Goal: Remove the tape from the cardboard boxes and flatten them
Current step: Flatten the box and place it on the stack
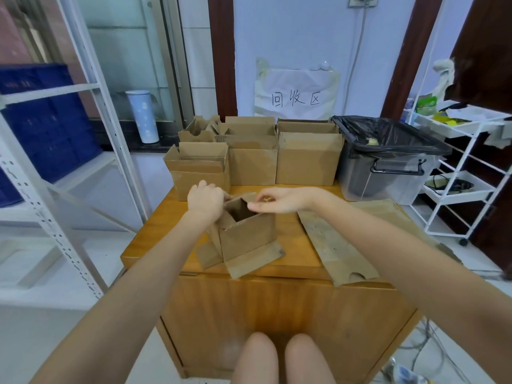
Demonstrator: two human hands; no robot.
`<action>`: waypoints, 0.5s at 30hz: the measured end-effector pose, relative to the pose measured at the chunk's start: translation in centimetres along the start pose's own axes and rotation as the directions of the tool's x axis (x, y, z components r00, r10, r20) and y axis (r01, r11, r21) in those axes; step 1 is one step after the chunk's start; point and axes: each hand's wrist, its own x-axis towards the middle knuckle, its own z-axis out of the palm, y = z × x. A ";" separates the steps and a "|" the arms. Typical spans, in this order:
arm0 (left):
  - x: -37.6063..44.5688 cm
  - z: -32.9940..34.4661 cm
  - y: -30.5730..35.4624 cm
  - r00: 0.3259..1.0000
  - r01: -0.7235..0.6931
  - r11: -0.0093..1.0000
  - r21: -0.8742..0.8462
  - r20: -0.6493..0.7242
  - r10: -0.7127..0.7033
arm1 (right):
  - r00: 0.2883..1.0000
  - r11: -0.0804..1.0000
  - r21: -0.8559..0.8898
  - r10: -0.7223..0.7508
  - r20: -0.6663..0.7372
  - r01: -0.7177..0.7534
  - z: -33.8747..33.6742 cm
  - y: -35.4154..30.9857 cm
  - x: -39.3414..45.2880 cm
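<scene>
A pale blue wall with dark wood trim carries a handwritten paper sign. White metal shelving stands left, a white wire cart right, on a light floor.

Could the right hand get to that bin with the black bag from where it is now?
Probably yes. The right hand is at the small box, and the bin stands on the same table, farther back to its right. Only flattened cardboard lies low between them.
</scene>
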 end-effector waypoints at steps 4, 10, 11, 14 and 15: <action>0.0 0.3 -0.1 0.999 -0.043 0.988 -0.146 0.013 0.045 | 0.985 0.999 0.030 0.038 -0.169 -0.034 -0.1 -1.0 1.0; -0.3 0.9 -0.7 0.996 -0.090 0.975 -0.203 -0.043 0.083 | 0.948 0.968 -0.152 0.151 -0.279 -0.199 1.1 -2.2 2.3; -0.5 1.0 -0.8 0.994 -0.101 0.973 -0.209 -0.049 0.092 | 0.943 0.955 -0.195 0.162 -0.289 -0.224 1.4 -2.4 2.4; -0.4 1.2 -1.1 0.993 -0.114 0.968 -0.223 -0.024 0.111 | 0.936 0.943 -0.216 0.184 -0.301 -0.254 1.6 -2.9 2.8; -0.4 1.1 -1.2 0.994 -0.105 0.967 -0.234 -0.004 0.107 | 0.937 0.954 -0.172 0.190 -0.293 -0.247 1.6 -3.0 2.8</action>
